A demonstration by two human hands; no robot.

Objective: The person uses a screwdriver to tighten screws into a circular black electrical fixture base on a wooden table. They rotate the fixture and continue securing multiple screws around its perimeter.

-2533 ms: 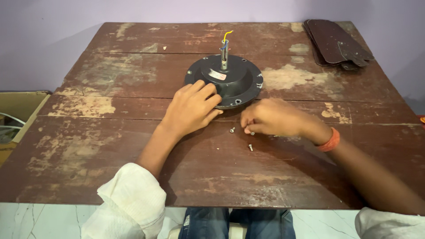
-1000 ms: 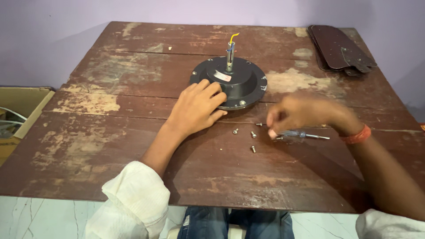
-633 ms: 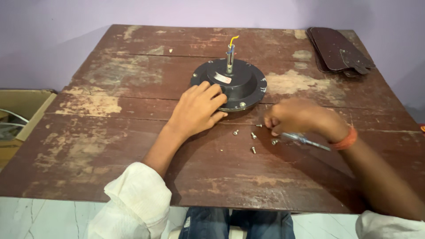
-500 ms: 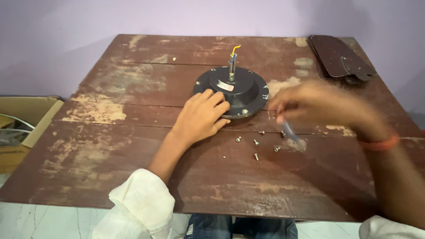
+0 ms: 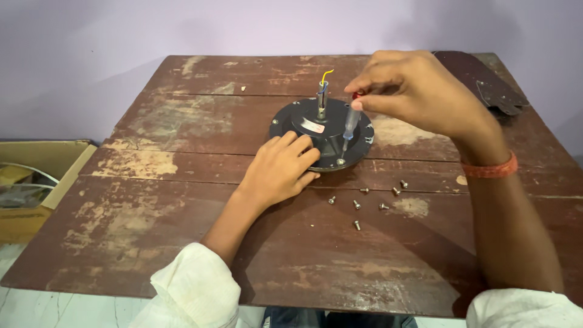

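Centrally: round black fan motor housing [image 5: 322, 130] on worn wooden table [image 5: 182, 200] | left hand [image 5: 280, 170] laid flat against its near rim, fingers open, nothing gripped | right hand [image 5: 419, 91] pinched closed on upright screwdriver [image 5: 349, 127], tip at rim | loose screws [image 5: 364, 203] scattered lower right of housing | cardboard box [image 5: 36, 182] at left edge

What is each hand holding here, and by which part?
The right hand holds a screwdriver upright by its handle top, tip on the round black motor housing. The left hand only rests on that housing's rim.
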